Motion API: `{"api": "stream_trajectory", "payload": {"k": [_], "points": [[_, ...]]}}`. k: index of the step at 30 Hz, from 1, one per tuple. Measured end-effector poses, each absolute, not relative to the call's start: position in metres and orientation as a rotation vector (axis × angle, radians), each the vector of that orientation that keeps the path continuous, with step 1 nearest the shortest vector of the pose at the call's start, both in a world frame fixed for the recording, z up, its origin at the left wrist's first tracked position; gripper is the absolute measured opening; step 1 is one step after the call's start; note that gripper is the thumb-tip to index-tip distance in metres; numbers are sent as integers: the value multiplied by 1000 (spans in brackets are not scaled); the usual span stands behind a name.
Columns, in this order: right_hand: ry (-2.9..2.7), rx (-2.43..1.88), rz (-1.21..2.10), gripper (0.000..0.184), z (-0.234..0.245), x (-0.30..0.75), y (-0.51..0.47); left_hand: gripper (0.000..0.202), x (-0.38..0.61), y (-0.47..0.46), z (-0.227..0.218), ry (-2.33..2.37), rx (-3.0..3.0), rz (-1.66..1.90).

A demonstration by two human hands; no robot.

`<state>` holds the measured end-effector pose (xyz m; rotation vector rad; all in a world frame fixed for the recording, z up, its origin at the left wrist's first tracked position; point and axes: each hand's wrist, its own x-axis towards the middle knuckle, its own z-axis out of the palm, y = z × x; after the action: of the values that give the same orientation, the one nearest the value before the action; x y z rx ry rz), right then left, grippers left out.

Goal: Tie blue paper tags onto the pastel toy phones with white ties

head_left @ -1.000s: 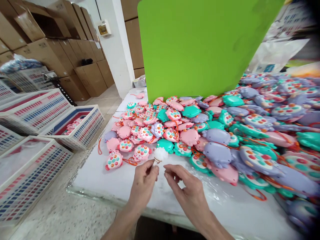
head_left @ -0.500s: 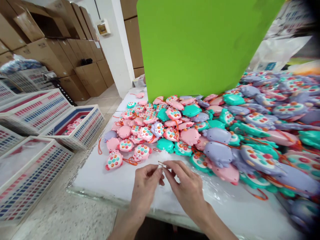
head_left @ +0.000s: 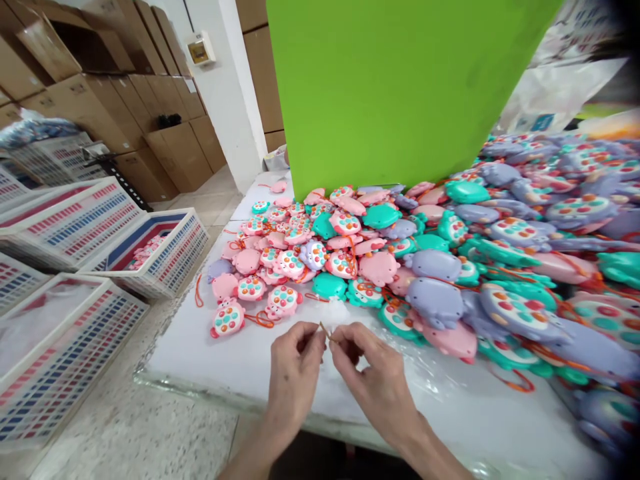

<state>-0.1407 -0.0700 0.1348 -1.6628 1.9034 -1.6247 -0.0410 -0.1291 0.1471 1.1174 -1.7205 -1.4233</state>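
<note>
Fingertip to fingertip above the white table, my left hand (head_left: 294,373) and my right hand (head_left: 374,377) are both closed in a pinch. Between them runs a thin brownish strip (head_left: 325,329), like a twist tie or short cord; its exact kind is too small to make out. Just beyond the fingers lies a small whitish, see-through clump (head_left: 335,311), perhaps plastic. A pink animal-shaped toy with coloured buttons (head_left: 283,302) and a teal one (head_left: 330,287) lie past my hands, with orange cord loops (head_left: 261,319) among them.
A large heap of purple, teal and pink toys (head_left: 440,300) covers the table's right side. Behind it stands a green panel (head_left: 400,93). White plastic crates (head_left: 165,260) sit on the floor at left, with stacked cardboard boxes (head_left: 100,110) behind.
My fingertips have drawn slightly apart, and the brownish strip between them now slants more steeply. The toys lie as before; the view has shifted a little.
</note>
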Motion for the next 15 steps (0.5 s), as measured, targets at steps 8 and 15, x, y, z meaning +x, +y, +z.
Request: {"api": "stream_trajectory", "payload": {"k": [8,15], "points": [[1973,-1800,-1430,12,116,-144,-63,13,-50,-134,150,-1306,982,-1781],[1928,-1697,-1372,11,118,-150,-48,13,-50,-127,144,-1316,988,-1919]]}}
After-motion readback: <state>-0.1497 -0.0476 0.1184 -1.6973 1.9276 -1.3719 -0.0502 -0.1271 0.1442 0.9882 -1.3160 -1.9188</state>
